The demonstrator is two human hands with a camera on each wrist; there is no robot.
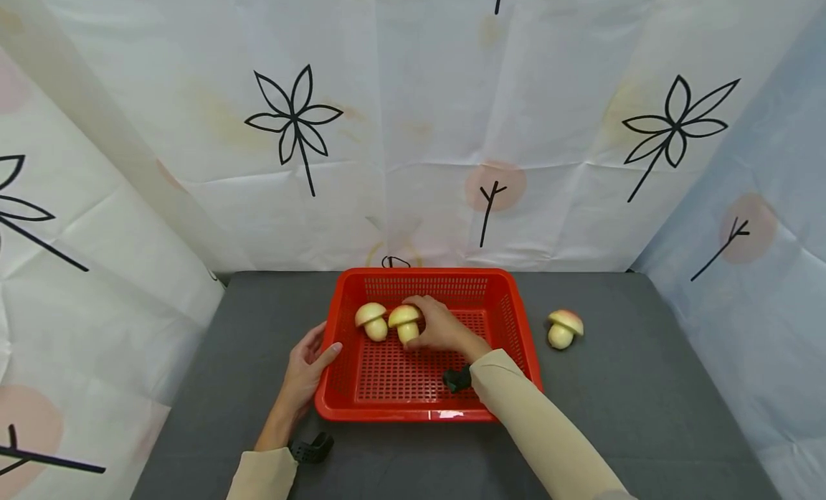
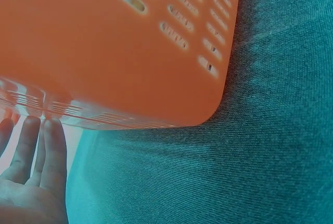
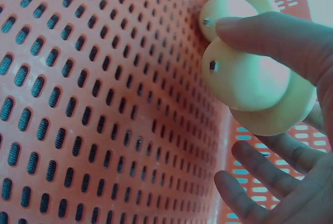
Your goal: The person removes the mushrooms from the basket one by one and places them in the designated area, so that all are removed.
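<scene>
A red plastic basket with slotted walls stands on the table. My left hand holds its left rim, thumb over the edge and fingers along the outer wall; in the left wrist view those fingers look straight against the side. Inside the basket, my right hand grips a toy mushroom with a yellowish cap and pale stem, thumb on the stem. In the right wrist view the held mushroom overlaps a second mushroom, which lies just left of it in the basket.
A third mushroom, its cap tinged red, lies on the dark grey table right of the basket. Dark straps show at both wrists. A white printed cloth hangs behind the table and along its sides.
</scene>
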